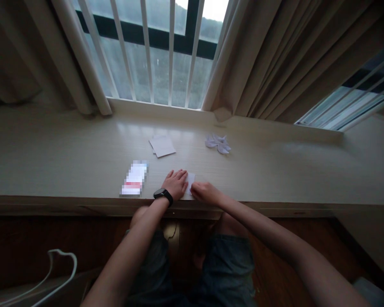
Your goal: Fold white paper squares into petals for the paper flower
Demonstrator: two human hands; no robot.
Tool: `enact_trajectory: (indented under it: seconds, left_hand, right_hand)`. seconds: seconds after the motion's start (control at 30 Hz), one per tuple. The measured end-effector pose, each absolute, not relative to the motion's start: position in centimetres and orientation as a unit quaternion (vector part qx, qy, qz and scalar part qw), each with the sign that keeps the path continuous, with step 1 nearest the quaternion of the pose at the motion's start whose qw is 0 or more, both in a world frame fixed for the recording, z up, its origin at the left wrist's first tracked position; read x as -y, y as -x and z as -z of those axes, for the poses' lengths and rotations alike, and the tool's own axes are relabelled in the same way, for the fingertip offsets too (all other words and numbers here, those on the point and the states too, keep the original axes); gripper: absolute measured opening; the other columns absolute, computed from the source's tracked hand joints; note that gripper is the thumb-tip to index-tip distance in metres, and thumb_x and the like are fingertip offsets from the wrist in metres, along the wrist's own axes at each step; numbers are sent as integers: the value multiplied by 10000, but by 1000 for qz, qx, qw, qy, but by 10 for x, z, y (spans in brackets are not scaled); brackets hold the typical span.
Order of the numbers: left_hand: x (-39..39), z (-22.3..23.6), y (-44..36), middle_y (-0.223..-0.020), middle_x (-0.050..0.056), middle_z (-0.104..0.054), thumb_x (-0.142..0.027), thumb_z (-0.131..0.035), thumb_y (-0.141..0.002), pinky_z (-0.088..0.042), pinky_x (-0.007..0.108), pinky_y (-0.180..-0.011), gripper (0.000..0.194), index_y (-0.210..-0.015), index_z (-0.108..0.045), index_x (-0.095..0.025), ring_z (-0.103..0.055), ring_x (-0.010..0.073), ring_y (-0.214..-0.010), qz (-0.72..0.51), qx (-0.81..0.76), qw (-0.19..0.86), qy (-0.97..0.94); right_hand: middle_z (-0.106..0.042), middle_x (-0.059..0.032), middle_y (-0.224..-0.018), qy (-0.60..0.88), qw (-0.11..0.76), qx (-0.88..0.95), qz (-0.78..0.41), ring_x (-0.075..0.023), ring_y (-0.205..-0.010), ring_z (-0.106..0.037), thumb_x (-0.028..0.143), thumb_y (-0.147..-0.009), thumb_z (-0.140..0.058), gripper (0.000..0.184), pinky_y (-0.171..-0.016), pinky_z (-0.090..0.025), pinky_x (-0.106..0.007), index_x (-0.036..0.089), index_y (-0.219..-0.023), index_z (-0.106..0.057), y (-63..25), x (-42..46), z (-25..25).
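- White paper (190, 179) in the head view, flat at the near edge of the pale ledge (291, 170), partly covered by both hands.
- Probably very light, thin and easily creased or torn; best taken lightly, by an edge or corner.
- Left hand (175, 184), with a black watch (163, 195) at the wrist: fingers extended, laid over the paper's left side.
- Right hand (205, 191): fingers curled at the paper's right side; impossible to tell whether pinching it.
- Across the smooth-looking ledge: square sheets (164, 146) far left, folded paper pieces (218, 144) far right, pixelated rectangle (135, 178) near left.
- Beyond, a barred window (161, 74) between beige curtains (259, 64); below, dark floor (269, 273).
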State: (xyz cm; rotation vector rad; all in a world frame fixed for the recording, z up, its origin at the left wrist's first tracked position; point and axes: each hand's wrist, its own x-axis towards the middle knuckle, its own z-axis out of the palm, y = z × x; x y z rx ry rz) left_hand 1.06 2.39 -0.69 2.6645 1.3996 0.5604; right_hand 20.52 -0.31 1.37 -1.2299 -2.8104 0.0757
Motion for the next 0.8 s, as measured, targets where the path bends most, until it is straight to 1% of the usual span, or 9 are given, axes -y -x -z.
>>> enact_trajectory:
  seconds: [0.1, 0.17, 0.33, 0.57, 0.73, 0.8]
  left_hand:
    - [-24, 7, -11, -1417, 73, -499, -347, -380, -942, -240, 453, -1141, 451, -1358, -490, -215, -403, 218, -1341, -186, -455, 40, -870]
    - [-24, 7, -11, -1412, 68, -505, -349, -371, -945, -238, 454, -1141, 448, -1356, -491, -216, -405, 218, -1339, -188, -455, 39, -870]
    - [-25, 8, -11, -1405, 67, -512, -345, -371, -944, -231, 450, -1141, 445, -1351, -496, -214, -411, 218, -1333, -192, -454, 35, -869]
    - [-25, 9, -11, -1402, 65, -515, -340, -384, -937, -232, 443, -1140, 446, -1347, -500, -212, -414, 217, -1329, -195, -456, 35, -867]
    - [-25, 8, -10, -1397, 69, -518, -333, -389, -933, -236, 448, -1136, 444, -1343, -503, -204, -418, 222, -1324, -199, -454, 36, -868]
    - [-25, 7, -10, -1395, 70, -520, -333, -396, -930, -238, 448, -1134, 444, -1342, -503, -207, -422, 222, -1320, -197, -453, 40, -869]
  right_hand:
    - [-665, -98, -896, 461, 26, 887, -12, -159, -763, -612, 197, -969, -394, 187, -674, -404, -245, 134, -938, -567, -207, -14, -15]
    - [-665, -113, -950, 493, -9, 870, 8, -171, -808, -629, 158, -965, -395, 171, -692, -415, -247, 133, -963, -565, -209, -28, -19]
    - [-667, -115, -979, 480, -70, 873, 44, -196, -802, -654, 120, -947, -393, 182, -660, -427, -256, 140, -1019, -559, -213, -48, -27]
    - [-670, -134, -982, 477, -76, 874, 54, -203, -808, -655, 113, -931, -414, 167, -666, -429, -263, 134, -1006, -561, -206, -52, -30]
    - [-674, -119, -964, 439, -98, 892, 46, -214, -800, -661, 133, -938, -405, 181, -658, -430, -269, 143, -1022, -564, -207, -48, -36]
    - [-673, -126, -973, 459, -95, 882, 44, -212, -806, -661, 131, -934, -401, 182, -664, -429, -268, 137, -1016, -564, -210, -43, -37]
